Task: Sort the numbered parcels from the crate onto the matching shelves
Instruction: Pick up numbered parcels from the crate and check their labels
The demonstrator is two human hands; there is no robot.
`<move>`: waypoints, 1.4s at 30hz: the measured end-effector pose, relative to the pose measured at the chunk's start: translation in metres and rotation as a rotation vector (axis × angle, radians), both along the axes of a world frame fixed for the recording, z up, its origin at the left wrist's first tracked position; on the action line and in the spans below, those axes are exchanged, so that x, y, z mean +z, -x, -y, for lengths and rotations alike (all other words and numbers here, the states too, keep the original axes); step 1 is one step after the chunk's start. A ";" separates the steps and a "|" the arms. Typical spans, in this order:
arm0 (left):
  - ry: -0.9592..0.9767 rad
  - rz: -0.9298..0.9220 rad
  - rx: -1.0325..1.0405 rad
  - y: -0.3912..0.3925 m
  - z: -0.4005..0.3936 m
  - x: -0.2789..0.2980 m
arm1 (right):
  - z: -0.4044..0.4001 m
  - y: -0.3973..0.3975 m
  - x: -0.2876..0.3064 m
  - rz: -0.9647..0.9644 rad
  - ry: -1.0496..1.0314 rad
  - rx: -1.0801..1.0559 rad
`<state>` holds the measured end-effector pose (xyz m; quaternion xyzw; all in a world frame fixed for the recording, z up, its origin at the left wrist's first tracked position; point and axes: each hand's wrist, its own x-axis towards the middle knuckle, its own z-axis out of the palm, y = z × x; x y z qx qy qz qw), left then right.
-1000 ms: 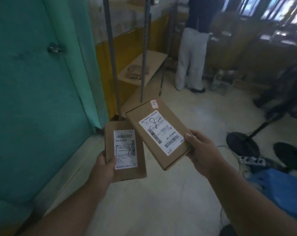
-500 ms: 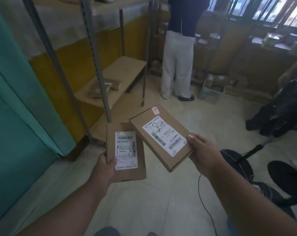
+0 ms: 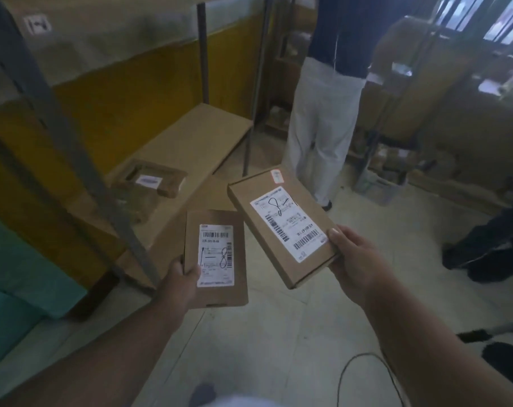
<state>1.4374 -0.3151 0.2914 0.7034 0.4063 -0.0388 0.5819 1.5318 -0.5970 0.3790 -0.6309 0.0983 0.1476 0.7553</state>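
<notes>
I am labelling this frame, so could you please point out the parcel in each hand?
left-hand parcel (image 3: 217, 257): head view, on its white label.
right-hand parcel (image 3: 287, 221): head view, on its white label.

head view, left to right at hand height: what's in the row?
Grey shelf upright → left hand → parcel marked 8 → larger tilted parcel → right hand → dark object on the floor at the right edge, too dim to identify.
</notes>
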 end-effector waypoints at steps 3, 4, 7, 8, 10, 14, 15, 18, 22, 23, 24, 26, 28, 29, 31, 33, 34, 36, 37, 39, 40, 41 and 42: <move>0.021 -0.001 0.007 -0.060 0.006 -0.003 | 0.004 -0.063 -0.009 0.035 -0.004 0.028; 0.021 0.000 0.020 -0.077 0.008 -0.007 | 0.004 -0.086 -0.016 0.046 0.009 0.054; 0.012 -0.023 0.138 -0.124 0.021 -0.025 | -0.004 -0.161 -0.043 0.034 0.046 0.175; 0.019 -0.031 0.192 -0.136 0.024 -0.033 | -0.008 -0.185 -0.051 0.022 0.057 0.236; 0.027 -0.053 0.291 -0.154 0.035 -0.045 | -0.020 -0.233 -0.064 0.002 0.074 0.373; 0.042 -0.071 0.498 -0.183 0.062 -0.061 | -0.039 -0.323 -0.082 -0.042 0.092 0.630; 0.036 -0.078 0.546 -0.188 0.069 -0.064 | -0.044 -0.340 -0.087 -0.049 0.102 0.696; 0.043 -0.117 0.629 -0.205 0.082 -0.080 | -0.063 -0.381 -0.109 -0.064 0.080 0.844; 0.099 -0.165 0.756 -0.226 0.083 -0.128 | -0.092 -0.411 -0.163 -0.150 0.099 0.874; 0.113 -0.173 0.780 -0.230 0.082 -0.146 | -0.100 -0.415 -0.182 -0.164 0.111 0.874; 0.133 -0.190 0.799 -0.233 0.080 -0.168 | -0.105 -0.417 -0.203 -0.177 0.123 0.877; 0.159 -0.233 0.834 -0.237 0.075 -0.211 | -0.114 -0.416 -0.244 -0.210 0.157 0.868; 0.161 -0.292 0.830 -0.238 0.068 -0.254 | -0.122 -0.414 -0.280 -0.254 0.178 0.864; 0.162 -0.314 0.834 -0.238 0.065 -0.270 | -0.126 -0.413 -0.295 -0.271 0.188 0.873; 0.173 -0.322 0.847 -0.236 0.057 -0.301 | -0.134 -0.410 -0.324 -0.276 0.217 0.902; 0.189 -0.324 0.876 -0.236 0.048 -0.328 | -0.143 -0.409 -0.356 -0.272 0.234 0.908; 0.191 -0.330 0.886 -0.237 0.042 -0.342 | -0.150 -0.410 -0.373 -0.276 0.234 0.898; 0.174 -0.338 0.902 -0.243 0.026 -0.372 | -0.165 -0.412 -0.413 -0.288 0.239 0.899; 0.153 -0.341 0.921 -0.246 0.015 -0.389 | -0.173 -0.415 -0.433 -0.296 0.244 0.896; 0.128 -0.325 0.990 -0.256 -0.008 -0.422 | -0.195 -0.422 -0.470 -0.317 0.228 0.883; 0.122 -0.305 1.031 -0.262 -0.022 -0.438 | -0.209 -0.426 -0.487 -0.313 0.216 0.902; 0.116 -0.288 1.056 -0.269 -0.036 -0.452 | -0.223 -0.431 -0.503 -0.302 0.213 0.925; 0.108 -0.269 1.079 -0.276 -0.050 -0.464 | -0.237 -0.435 -0.517 -0.292 0.210 0.944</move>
